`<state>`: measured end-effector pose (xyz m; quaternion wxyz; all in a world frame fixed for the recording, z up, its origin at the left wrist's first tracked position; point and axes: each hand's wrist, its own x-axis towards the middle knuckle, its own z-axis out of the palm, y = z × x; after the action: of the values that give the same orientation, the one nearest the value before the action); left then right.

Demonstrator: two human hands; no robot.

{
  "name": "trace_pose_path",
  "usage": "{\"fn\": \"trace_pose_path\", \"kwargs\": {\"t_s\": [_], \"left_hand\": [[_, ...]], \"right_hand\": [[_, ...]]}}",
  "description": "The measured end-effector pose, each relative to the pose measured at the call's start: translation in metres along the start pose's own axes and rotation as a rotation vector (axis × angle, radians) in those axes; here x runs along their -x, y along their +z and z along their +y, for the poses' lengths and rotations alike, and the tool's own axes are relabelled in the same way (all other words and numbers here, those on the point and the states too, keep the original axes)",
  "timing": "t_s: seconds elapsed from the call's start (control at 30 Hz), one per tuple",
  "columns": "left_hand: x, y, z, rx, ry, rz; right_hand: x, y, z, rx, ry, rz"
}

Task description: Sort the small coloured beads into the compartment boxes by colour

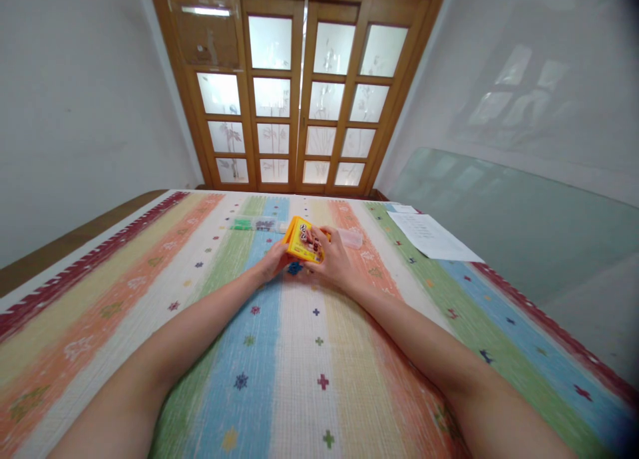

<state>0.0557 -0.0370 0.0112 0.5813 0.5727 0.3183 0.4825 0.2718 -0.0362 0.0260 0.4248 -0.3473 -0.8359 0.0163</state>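
Observation:
Both hands hold a small yellow box (302,241) with dark printed characters and a food picture on its face, tilted above the table. My left hand (274,260) grips its lower left side. My right hand (333,258) wraps around the right side, with fingers across the front. Behind the box on the cloth is a row of clear plastic containers: one with green contents (243,224), one with dark contents (265,225), and a pinkish one (351,237) to the right. The box and hands hide the middle of this row.
A striped tablecloth (299,352) covers the table. White printed sheets of paper (434,236) lie at the right edge. Beyond that edge leans a pale glass panel (479,206) against the wall. Wooden doors with glass panes (299,93) stand past the far end.

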Motion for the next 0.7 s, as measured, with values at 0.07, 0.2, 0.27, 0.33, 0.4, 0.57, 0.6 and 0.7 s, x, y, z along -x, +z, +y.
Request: {"fn": "trace_pose_path", "kwargs": {"t_s": [0.07, 0.2, 0.27, 0.33, 0.4, 0.57, 0.6, 0.7], "left_hand": [[0.002, -0.002, 0.009, 0.013, -0.027, 0.003], [-0.001, -0.002, 0.008, 0.018, -0.057, 0.044], [-0.004, -0.001, 0.0, -0.02, -0.039, 0.109], [-0.007, 0.0, -0.007, -0.055, -0.029, 0.169], [-0.011, -0.001, -0.012, -0.075, -0.028, 0.214], [-0.015, -0.013, -0.015, -0.089, -0.058, 0.272], [-0.015, -0.016, -0.015, -0.107, -0.072, 0.283], [-0.011, -0.024, -0.014, -0.305, -0.047, 0.337]], "right_hand": [[-0.001, -0.003, 0.002, 0.019, 0.029, 0.006], [0.001, -0.005, 0.005, 0.105, -0.001, -0.062], [0.002, -0.003, 0.004, 0.153, -0.035, -0.111], [0.003, -0.001, 0.0, 0.195, -0.067, -0.146], [0.002, 0.001, -0.003, 0.23, -0.104, -0.173], [-0.007, 0.007, 0.01, 0.234, -0.109, -0.201], [-0.01, 0.008, 0.017, 0.221, -0.083, -0.2], [-0.023, 0.007, 0.044, 0.244, 0.018, -0.201]]}}
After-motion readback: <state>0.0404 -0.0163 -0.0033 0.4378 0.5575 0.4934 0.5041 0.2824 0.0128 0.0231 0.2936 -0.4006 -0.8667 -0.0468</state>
